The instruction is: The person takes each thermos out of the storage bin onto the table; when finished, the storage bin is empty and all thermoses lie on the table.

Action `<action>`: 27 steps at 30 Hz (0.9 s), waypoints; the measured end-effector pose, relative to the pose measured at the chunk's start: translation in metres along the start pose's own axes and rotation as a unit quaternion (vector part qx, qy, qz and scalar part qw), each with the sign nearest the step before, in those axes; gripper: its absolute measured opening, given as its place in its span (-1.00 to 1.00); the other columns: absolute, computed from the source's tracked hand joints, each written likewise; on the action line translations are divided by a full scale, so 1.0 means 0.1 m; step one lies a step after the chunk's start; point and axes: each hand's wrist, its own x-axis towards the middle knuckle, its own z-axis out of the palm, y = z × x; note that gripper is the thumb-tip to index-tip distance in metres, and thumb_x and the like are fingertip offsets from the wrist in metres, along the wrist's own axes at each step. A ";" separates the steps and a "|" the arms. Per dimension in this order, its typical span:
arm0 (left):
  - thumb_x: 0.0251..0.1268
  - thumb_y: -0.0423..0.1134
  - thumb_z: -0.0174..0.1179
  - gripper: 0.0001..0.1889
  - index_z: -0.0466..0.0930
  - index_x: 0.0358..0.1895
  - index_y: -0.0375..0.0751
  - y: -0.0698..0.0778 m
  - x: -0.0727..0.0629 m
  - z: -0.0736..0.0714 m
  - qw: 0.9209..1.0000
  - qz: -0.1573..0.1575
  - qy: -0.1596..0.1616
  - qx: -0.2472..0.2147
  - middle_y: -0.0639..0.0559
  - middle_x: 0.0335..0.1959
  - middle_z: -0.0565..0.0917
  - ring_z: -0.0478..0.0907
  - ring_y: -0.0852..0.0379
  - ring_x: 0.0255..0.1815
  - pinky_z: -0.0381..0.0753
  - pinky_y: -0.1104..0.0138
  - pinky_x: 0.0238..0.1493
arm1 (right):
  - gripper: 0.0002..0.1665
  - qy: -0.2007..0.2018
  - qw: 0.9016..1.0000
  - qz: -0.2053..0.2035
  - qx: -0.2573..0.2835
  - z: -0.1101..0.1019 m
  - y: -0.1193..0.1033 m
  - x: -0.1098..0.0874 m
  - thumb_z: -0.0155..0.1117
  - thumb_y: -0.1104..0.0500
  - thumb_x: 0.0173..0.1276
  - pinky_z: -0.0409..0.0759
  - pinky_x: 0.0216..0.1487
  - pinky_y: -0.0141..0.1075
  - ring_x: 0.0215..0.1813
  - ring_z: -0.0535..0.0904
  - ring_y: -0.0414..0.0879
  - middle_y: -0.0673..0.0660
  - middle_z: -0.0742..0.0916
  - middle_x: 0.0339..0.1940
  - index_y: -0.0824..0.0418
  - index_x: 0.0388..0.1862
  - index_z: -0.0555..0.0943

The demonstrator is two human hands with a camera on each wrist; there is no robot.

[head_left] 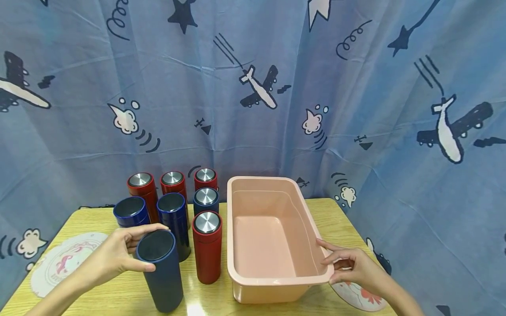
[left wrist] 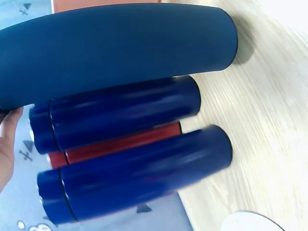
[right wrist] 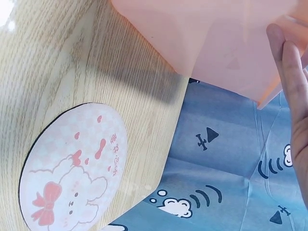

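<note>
My left hand (head_left: 112, 254) grips a matte dark-blue thermos bottle (head_left: 165, 276) near its top, thumb on one side and fingers behind. In the left wrist view that bottle (left wrist: 120, 48) spans the upper part; whether its base touches the table I cannot tell. With my right hand (head_left: 353, 265) I hold the right front rim of a peach plastic tub (head_left: 272, 289), which has nothing inside. Fingers (right wrist: 292, 72) rest along that rim in the right wrist view. Between hand and tub stands a red bottle (head_left: 208, 259) with a silver lid.
Two glossy blue bottles (head_left: 178, 228), a silver-lidded blue bottle (head_left: 206, 199) and several red bottles (head_left: 145, 195) stand upright behind. Round printed mats lie at left (head_left: 65, 259) and right (right wrist: 72, 168) on the wood-look table (head_left: 106, 303). A blue patterned curtain (head_left: 253, 145) hangs behind.
</note>
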 end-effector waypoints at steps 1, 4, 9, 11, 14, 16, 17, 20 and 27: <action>-0.06 -0.51 0.42 -0.36 0.45 0.21 -0.43 -0.01 -0.01 -0.02 1.000 0.001 0.003 0.007 0.27 0.07 0.61 0.62 0.29 -0.06 0.62 0.46 -0.20 | -0.64 0.001 1.000 0.003 0.002 0.00 0.00 0.00 0.31 0.46 0.16 0.68 -0.20 -0.31 -0.02 0.67 -0.07 -0.28 0.44 0.35 0.51 -0.02 0.59; -0.09 -0.51 0.43 -0.35 0.45 0.20 -0.45 -0.05 -0.03 -0.06 1.000 0.004 0.012 0.025 0.30 0.06 0.61 0.62 0.32 -0.09 0.58 0.49 -0.25 | -0.64 0.002 1.000 0.002 0.002 0.00 0.00 0.00 0.31 0.47 0.16 0.68 -0.23 -0.36 -0.04 0.68 -0.08 -0.27 0.44 0.35 0.51 -0.02 0.59; -0.11 -0.48 0.46 -0.35 0.48 0.18 -0.42 -0.11 -0.03 -0.09 0.998 -0.006 0.032 0.060 0.37 0.05 0.60 0.58 0.39 -0.18 0.53 0.51 -0.35 | -0.64 0.002 1.000 -0.003 0.007 0.00 -0.01 0.00 0.30 0.48 0.17 0.68 -0.18 -0.29 -0.02 0.67 -0.05 -0.25 0.43 0.36 0.52 -0.02 0.58; -0.12 -0.45 0.47 -0.36 0.50 0.17 -0.40 -0.13 -0.02 -0.09 0.997 -0.017 0.039 0.069 0.39 0.03 0.59 0.52 0.39 -0.32 0.47 0.48 -0.48 | -0.63 0.002 1.000 0.000 0.009 0.00 -0.01 0.00 0.30 0.48 0.17 0.67 -0.17 -0.27 -0.01 0.67 -0.05 -0.26 0.43 0.36 0.52 -0.01 0.58; -0.12 -0.40 0.49 -0.37 0.53 0.16 -0.35 -0.16 0.01 -0.10 0.995 -0.030 0.046 0.085 0.35 0.02 0.60 0.42 0.32 -0.43 0.40 0.41 -0.56 | -0.63 0.002 1.000 0.000 0.009 -0.01 -0.01 0.00 0.30 0.48 0.16 0.68 -0.18 -0.28 -0.02 0.67 -0.05 -0.25 0.43 0.36 0.52 -0.01 0.58; -0.12 -0.39 0.49 -0.37 0.54 0.15 -0.34 -0.18 0.03 -0.10 0.994 -0.034 0.046 0.090 0.33 -0.01 0.60 0.38 0.34 -0.47 0.38 0.42 -0.58 | -0.63 0.002 1.000 -0.004 0.010 -0.01 0.00 0.00 0.30 0.49 0.16 0.68 -0.19 -0.30 -0.02 0.67 -0.05 -0.24 0.43 0.36 0.52 -0.01 0.58; -0.12 -0.38 0.50 -0.37 0.54 0.15 -0.34 -0.19 0.04 -0.10 0.994 -0.036 0.044 0.092 0.32 -0.02 0.61 0.37 0.35 -0.47 0.39 0.43 -0.57 | -0.63 0.001 1.000 -0.007 0.010 -0.01 0.00 0.00 0.29 0.49 0.16 0.68 -0.19 -0.31 -0.02 0.67 -0.06 -0.24 0.44 0.36 0.52 -0.01 0.58; -0.13 -0.35 0.51 -0.37 0.55 0.14 -0.33 -0.22 0.08 -0.11 0.994 -0.036 0.039 0.096 0.29 -0.04 0.62 0.38 0.38 -0.45 0.43 0.47 -0.52 | -0.64 0.000 1.000 -0.015 0.008 0.00 0.00 0.00 0.29 0.49 0.16 0.67 -0.26 -0.38 -0.06 0.68 -0.12 -0.23 0.44 0.36 0.52 -0.02 0.58; -0.15 -0.32 0.52 -0.38 0.57 0.12 -0.29 -0.26 0.16 -0.09 0.992 -0.041 0.040 0.109 0.18 -0.22 0.60 0.20 0.37 -0.56 0.30 0.45 -0.62 | -0.64 0.000 1.000 -0.026 0.009 0.00 0.02 0.00 0.30 0.51 0.14 0.51 -0.60 -0.40 -0.22 0.66 -0.26 -0.21 0.44 0.37 0.50 -0.03 0.59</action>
